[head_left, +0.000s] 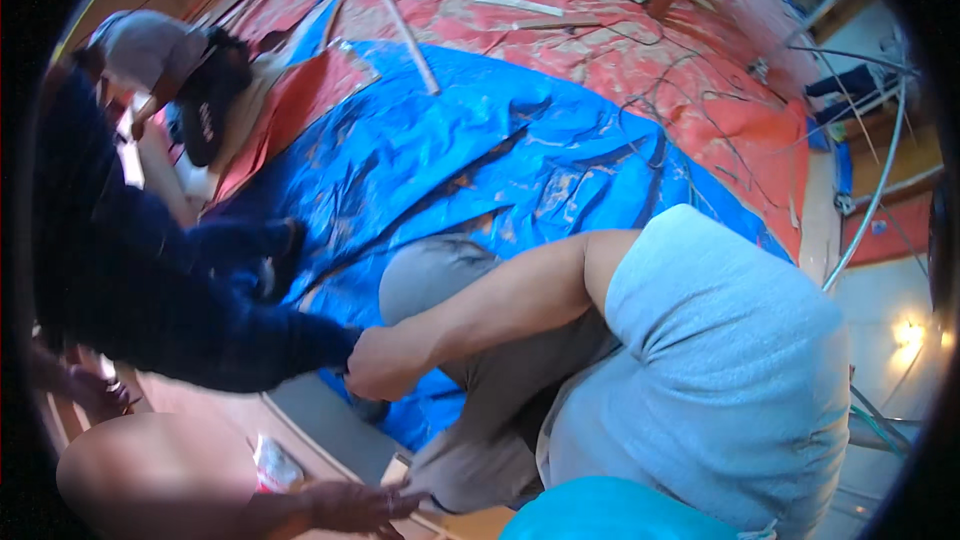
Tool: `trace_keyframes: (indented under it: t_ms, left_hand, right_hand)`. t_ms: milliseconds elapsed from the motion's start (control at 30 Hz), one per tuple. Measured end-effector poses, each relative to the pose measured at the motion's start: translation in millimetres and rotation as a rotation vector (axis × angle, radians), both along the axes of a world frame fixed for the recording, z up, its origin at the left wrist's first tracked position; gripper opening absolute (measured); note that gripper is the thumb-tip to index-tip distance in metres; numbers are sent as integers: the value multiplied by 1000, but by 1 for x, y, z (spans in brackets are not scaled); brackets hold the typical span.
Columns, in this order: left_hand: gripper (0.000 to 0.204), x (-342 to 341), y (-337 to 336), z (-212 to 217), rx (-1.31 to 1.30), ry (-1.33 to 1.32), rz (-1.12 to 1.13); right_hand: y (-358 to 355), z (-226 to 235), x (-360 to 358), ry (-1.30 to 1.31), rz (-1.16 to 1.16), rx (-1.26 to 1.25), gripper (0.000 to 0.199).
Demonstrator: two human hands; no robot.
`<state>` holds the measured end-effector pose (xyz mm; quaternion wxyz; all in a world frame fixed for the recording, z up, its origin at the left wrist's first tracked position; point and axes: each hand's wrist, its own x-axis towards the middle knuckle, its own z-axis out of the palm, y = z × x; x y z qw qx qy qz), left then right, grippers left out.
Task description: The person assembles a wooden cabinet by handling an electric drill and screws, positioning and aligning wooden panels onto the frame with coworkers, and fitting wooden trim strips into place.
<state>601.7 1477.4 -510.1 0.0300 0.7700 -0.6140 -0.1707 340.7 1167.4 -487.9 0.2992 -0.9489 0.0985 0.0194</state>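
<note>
Neither my left hand nor my right hand can be made out; no forearm is clearly mine. A bent-over person in a pale shirt (720,350) and grey trousers (475,470) fills the right centre. That person's bare hand (390,362) meets the end of a dark sleeve (240,340) reaching from the left. At the lower left, beside a blurred skin-toned shape (160,470), another person's hand (360,506) stretches toward the grey trouser leg. Farther left, a dim hand (98,395) is half in shadow. A rounded teal covering (620,512) rises at the bottom edge.
A wrinkled blue tarp (440,160) and red sheeting (620,70) cover the floor beyond. A pole (395,15), wood strips and loose cables (665,130) lie across them. A person in a grey cap (150,45) bends at upper left. A small plastic packet (277,465) lies on boards.
</note>
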Motion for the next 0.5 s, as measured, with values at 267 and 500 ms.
trace_keyframes:
  t_ms: [267, 500]
  left_hand:
    - [46, -77, -204, 49, -1, 272, -207]
    - [46, -137, -279, 160, -17, 501, -220]
  right_hand:
    - [-98, -21, 30, 196, -298, 169, 27]
    - [-149, -4, 0, 40, -879, 788, 27]
